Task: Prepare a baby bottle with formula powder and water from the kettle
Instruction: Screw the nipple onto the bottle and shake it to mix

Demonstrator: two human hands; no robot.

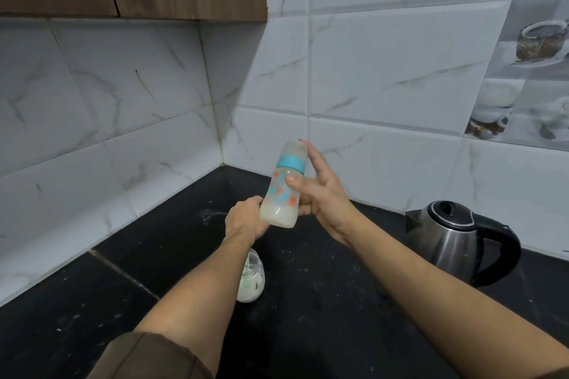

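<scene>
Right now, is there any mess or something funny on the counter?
Yes: white powder specks are scattered over the black counter, thickest behind the left hand, so some formula seems to have spilled.

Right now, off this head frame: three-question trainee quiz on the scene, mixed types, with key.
1. True or false: the kettle stands on the counter with its lid open.
2. What holds the baby bottle? A) the left hand alone B) the right hand alone C) both hands
3. Fill in: the powder jar stands on the counter under the ____ forearm.

Key: 1 false, the lid is down; 2 C; 3 left.
</scene>
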